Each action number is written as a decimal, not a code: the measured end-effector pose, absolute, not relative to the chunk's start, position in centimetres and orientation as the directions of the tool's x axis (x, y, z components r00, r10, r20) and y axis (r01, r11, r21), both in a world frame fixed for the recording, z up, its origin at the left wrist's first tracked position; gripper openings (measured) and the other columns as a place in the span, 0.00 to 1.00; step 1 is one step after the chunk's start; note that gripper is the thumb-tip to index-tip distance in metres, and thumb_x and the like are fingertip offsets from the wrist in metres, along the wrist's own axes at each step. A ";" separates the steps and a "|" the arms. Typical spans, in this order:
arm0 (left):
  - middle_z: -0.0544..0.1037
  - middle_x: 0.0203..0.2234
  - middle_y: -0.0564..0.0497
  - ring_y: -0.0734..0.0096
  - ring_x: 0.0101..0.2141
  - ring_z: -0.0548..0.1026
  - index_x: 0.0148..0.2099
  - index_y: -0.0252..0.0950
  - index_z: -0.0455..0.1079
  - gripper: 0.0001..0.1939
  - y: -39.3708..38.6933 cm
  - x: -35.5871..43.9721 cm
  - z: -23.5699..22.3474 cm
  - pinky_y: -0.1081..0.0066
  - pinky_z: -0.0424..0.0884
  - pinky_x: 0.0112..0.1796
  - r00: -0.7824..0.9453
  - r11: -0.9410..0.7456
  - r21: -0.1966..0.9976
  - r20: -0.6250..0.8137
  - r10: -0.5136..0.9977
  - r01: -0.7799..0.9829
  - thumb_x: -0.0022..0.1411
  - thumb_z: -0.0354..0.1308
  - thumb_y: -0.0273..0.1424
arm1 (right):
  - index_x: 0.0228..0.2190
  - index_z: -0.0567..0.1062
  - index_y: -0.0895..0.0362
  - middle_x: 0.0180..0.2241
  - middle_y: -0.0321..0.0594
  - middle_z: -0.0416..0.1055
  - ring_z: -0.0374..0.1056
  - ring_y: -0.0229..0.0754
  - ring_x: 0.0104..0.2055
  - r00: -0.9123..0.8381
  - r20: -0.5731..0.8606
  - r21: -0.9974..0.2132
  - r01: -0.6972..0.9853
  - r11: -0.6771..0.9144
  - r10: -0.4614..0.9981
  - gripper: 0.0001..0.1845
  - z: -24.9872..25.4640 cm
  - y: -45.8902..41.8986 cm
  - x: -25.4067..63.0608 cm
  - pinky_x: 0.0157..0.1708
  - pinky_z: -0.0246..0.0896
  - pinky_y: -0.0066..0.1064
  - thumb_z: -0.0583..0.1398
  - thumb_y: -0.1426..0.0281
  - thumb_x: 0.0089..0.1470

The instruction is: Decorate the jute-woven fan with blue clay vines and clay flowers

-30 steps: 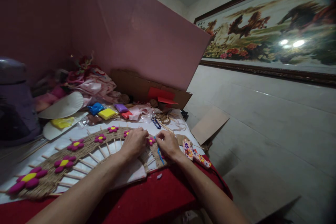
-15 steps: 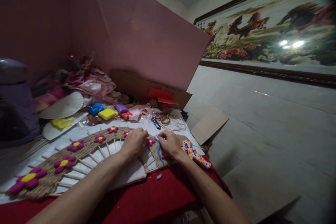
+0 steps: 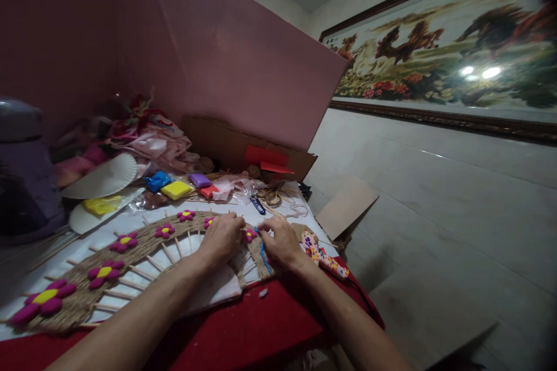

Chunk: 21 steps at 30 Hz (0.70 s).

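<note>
A woven twine arch [image 3: 82, 293] with wooden sticks through it lies on the table, carrying magenta clay flowers [image 3: 105, 271] with yellow centres. Across the arch's right part runs a thin blue clay strip [image 3: 263, 258], close to a small flower [image 3: 249, 235]. My right hand [image 3: 281, 239] pinches at the strip's upper end, its fingertips bent over it. Just left of that flower, my left hand [image 3: 223, 237] rests on the arch with curled fingers; whatever they grip is hidden.
Behind the arch lie blue [image 3: 157, 181], yellow [image 3: 176, 189] and purple [image 3: 200, 180] clay packs and a dark blue snipper [image 3: 257, 204]. A flowered cloth piece [image 3: 324, 255] sits at the right edge. A purple flask [image 3: 26, 174] stands left. Red cloth [image 3: 243, 330] covers the table's front.
My right hand has lowered slightly, its fingertips moving left onto the upper end of the blue clay strip. My left hand stays almost in place.
</note>
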<state>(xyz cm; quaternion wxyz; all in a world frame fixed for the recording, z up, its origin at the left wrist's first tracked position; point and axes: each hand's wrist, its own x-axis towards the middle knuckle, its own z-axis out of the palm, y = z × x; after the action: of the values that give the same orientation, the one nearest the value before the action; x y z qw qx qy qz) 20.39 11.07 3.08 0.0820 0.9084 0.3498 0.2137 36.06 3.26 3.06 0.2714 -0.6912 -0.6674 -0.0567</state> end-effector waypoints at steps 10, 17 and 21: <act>0.75 0.35 0.45 0.63 0.38 0.72 0.38 0.36 0.73 0.15 11.1 20.4 3.1 0.67 0.62 0.37 0.669 -0.745 0.304 0.329 0.667 0.593 0.57 0.46 0.23 | 0.30 0.76 0.56 0.32 0.39 0.73 0.65 0.41 0.39 0.130 0.471 -0.349 0.936 0.049 0.873 0.10 3.6 3.1 36.2 0.43 0.56 0.30 0.56 0.78 0.50; 0.75 0.34 0.44 0.62 0.37 0.72 0.38 0.36 0.74 0.15 11.1 20.4 3.2 0.67 0.62 0.37 0.669 -0.747 0.310 0.332 0.665 0.588 0.58 0.46 0.24 | 0.29 0.76 0.56 0.33 0.39 0.72 0.64 0.41 0.40 0.080 0.426 -0.310 0.949 0.063 0.901 0.11 3.0 3.2 36.2 0.44 0.56 0.31 0.56 0.79 0.48; 0.75 0.34 0.45 0.62 0.37 0.73 0.38 0.36 0.73 0.14 11.1 20.4 3.3 0.67 0.62 0.36 0.669 -0.745 0.298 0.328 0.667 0.597 0.58 0.46 0.24 | 0.31 0.76 0.56 0.34 0.39 0.73 0.65 0.41 0.41 0.106 0.457 -0.323 0.945 0.053 0.883 0.11 3.0 3.3 36.3 0.46 0.55 0.31 0.55 0.79 0.49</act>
<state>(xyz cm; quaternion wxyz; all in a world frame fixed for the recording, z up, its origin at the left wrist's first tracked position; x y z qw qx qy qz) 20.39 11.08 3.26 0.0828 0.9098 0.3471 0.2118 36.30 3.28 2.96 0.2874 -0.6858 -0.6665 -0.0537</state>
